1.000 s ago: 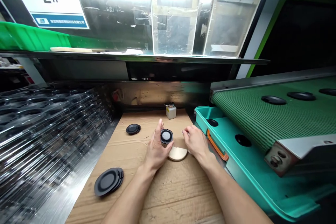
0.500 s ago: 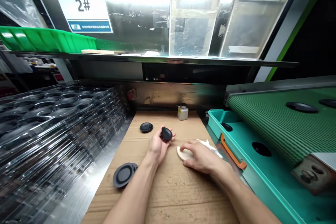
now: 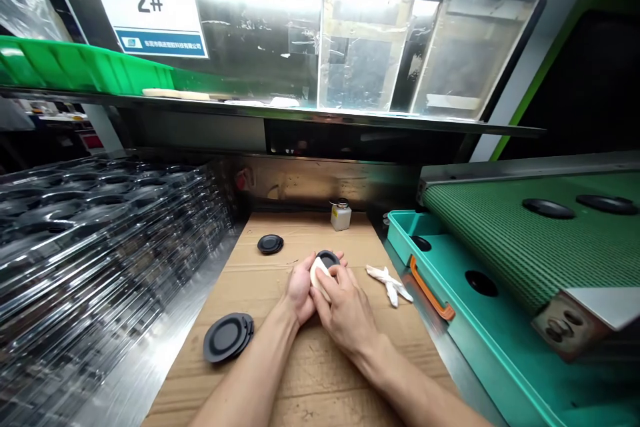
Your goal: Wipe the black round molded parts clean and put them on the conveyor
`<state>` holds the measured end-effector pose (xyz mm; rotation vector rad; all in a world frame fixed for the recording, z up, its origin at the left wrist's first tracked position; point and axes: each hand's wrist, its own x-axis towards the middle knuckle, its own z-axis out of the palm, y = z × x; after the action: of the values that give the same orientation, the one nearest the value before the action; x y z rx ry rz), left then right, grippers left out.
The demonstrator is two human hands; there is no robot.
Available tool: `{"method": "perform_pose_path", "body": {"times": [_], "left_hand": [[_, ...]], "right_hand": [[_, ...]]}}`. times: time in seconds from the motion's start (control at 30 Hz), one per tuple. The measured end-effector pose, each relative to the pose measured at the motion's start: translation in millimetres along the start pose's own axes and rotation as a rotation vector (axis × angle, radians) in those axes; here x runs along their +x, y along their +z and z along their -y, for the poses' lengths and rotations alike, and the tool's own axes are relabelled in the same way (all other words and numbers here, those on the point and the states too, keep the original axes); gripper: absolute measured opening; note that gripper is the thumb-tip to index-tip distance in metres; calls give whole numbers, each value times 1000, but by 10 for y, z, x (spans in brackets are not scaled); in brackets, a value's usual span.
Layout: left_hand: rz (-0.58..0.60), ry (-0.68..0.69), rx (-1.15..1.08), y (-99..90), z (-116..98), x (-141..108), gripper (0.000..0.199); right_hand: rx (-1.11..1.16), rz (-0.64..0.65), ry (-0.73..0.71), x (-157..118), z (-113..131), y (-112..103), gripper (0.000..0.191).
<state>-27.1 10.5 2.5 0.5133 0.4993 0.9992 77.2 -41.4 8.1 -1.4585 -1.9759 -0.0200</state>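
Observation:
My left hand cradles a round black disc, most of it hidden by my fingers and a cream-coloured pad. My right hand is shut on that pad and presses it against the disc's face. Both hands meet in the middle of a cardboard sheet. To their left lie a small black disc and a stack of larger black discs. Beyond my hands stands a small white bottle with a dark cap. A crumpled white cloth lies to the right.
A teal tray with an orange handle and black discs stands right of the cardboard. Above and behind it runs a green conveyor belt carrying black discs. Stacked clear plastic trays fill the left side.
My right hand has lifted the pad from the cardboard and brought it onto the disc in my left hand. The white cloth now shows uncovered to the right.

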Motion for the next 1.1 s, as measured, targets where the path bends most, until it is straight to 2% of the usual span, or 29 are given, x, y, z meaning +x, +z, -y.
{"method": "perform_pose_path", "body": {"times": [0.1, 0.2, 0.37, 0.5, 0.6, 0.7, 0.83, 1.0, 1.1], "left_hand": [[-27, 51, 6, -45, -54, -3, 26], [-49, 34, -4, -69, -74, 10, 24], [-54, 89, 40, -93, -53, 41, 25], [-132, 82, 104, -122, -84, 32, 25], [-165, 83, 173, -120, -104, 12, 26], [-160, 105, 202, -101, -91, 11, 25], [-166, 66, 199, -85, -72, 20, 26], [-194, 123, 273, -79, -61, 25, 23], [-208, 95, 219, -76, -59, 36, 23]], "right_hand": [[-85, 24, 16, 23, 16, -51, 31], [-96, 101, -94, 31, -16, -116, 28], [-222, 157, -121, 32, -91, -237, 36], [-272, 294, -256, 13, -113, -318, 46], [-302, 361, -270, 1, -103, -345, 47], [-310, 356, -250, 13, -88, -356, 47], [-307, 387, -283, 29, -88, -363, 45], [-341, 352, -254, 18, -79, -351, 48], [-329, 345, -311, 10, -68, -324, 46]]}}
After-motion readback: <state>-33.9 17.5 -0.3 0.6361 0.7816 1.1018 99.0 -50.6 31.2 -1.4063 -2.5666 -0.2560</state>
